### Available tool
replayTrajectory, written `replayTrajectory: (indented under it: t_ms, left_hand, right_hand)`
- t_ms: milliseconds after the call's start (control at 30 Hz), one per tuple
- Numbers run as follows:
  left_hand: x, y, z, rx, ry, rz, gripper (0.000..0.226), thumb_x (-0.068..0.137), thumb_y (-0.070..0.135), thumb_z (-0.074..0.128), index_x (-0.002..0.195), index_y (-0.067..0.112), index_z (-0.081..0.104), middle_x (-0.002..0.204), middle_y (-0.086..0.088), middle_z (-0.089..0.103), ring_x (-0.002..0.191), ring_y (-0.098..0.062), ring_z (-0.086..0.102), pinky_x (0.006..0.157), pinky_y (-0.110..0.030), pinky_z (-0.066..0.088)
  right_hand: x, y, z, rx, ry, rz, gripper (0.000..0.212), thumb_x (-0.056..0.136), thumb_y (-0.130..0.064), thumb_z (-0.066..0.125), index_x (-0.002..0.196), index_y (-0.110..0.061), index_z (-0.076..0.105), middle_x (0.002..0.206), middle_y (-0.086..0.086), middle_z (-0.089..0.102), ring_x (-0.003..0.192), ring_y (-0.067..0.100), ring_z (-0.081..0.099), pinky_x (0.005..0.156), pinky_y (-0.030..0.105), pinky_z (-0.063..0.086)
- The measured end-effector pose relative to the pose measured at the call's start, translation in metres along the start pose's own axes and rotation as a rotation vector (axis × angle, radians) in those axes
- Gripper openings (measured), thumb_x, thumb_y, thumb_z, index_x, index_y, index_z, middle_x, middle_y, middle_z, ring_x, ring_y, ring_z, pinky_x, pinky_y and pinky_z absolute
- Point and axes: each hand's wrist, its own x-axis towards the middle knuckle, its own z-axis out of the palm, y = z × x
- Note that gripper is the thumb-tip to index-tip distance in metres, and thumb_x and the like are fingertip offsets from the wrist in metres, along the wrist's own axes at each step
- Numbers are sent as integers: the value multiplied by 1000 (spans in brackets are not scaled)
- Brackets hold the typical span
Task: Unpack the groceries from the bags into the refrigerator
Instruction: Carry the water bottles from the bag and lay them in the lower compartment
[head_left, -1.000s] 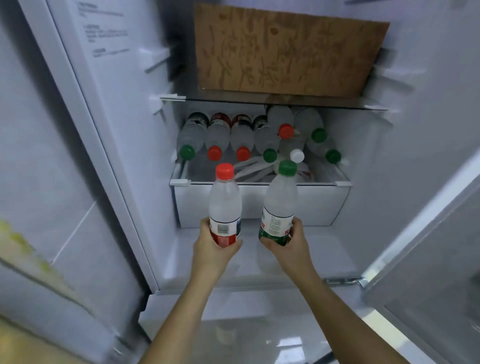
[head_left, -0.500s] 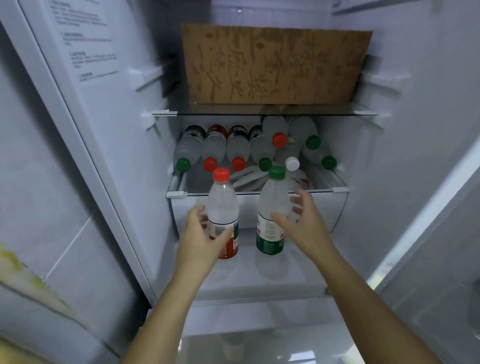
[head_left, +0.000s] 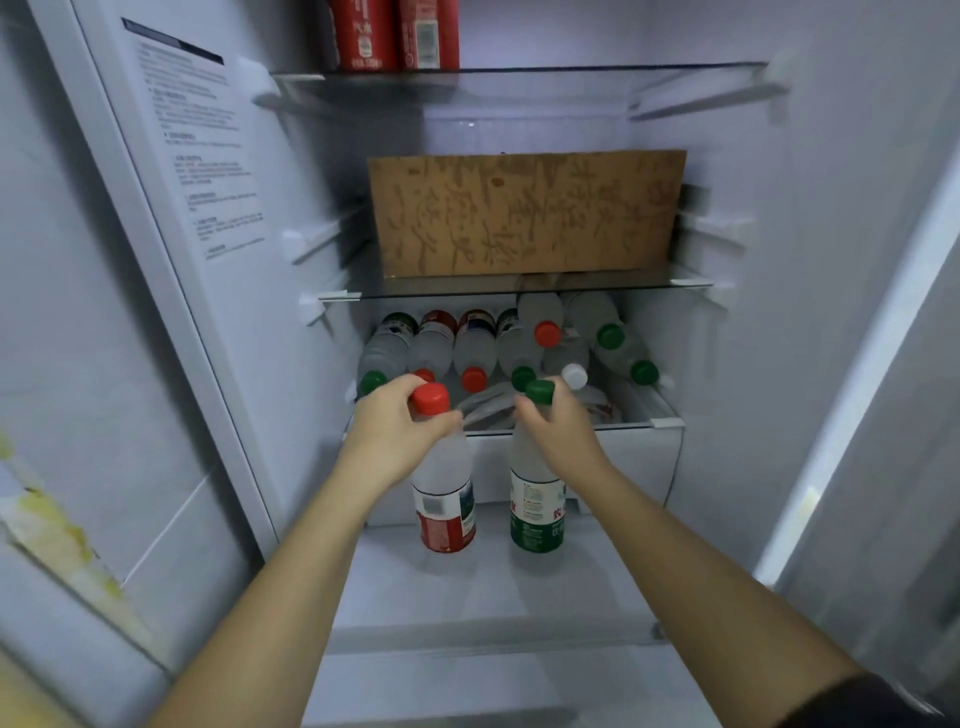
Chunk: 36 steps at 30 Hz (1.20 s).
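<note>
The left hand (head_left: 397, 431) grips the red-capped bottle (head_left: 444, 499), the right hand (head_left: 558, 434) the green-capped bottle (head_left: 537, 509), both standing shelved. The far drawer (head_left: 623, 457) looks full; any bags are unseen.

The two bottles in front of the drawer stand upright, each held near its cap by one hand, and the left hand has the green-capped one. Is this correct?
One detail is wrong. In the head view the left hand grips the red-capped bottle; the green-capped bottle is in the right hand. Both stand upright in front of the drawer, held near their caps.
</note>
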Motion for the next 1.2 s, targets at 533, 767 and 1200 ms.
replayTrajectory:
  t_ms: [533, 767, 1200]
  left_hand:
    - [29, 12, -25, -8, 54, 634, 41, 81, 6, 75, 111, 29, 60, 134, 7, 58, 132, -9, 46, 113, -33, 35]
    - [74, -19, 10, 295, 25, 631, 33, 86, 5, 67, 117, 16, 61, 149, -3, 45, 141, -24, 35, 113, -43, 35]
    - [121, -36, 29, 433, -5, 495, 43, 78, -1, 67, 119, 8, 56, 146, -14, 45, 133, -31, 45, 101, -45, 46]
  right_hand:
    - [-1, 1, -2, 43, -22, 28, 21, 97, -27, 58, 113, -14, 53, 101, -1, 61, 96, 14, 57, 70, 20, 41]
    - [-1, 1, -2, 40, -4, 22, 21, 96, -26, 59, 111, -11, 54, 98, -1, 61, 89, 9, 56, 68, 13, 39]
    - [-2, 2, 0, 19, -6, 31, 18, 97, -28, 57, 108, -15, 54, 94, -3, 62, 91, 10, 59, 69, 18, 42]
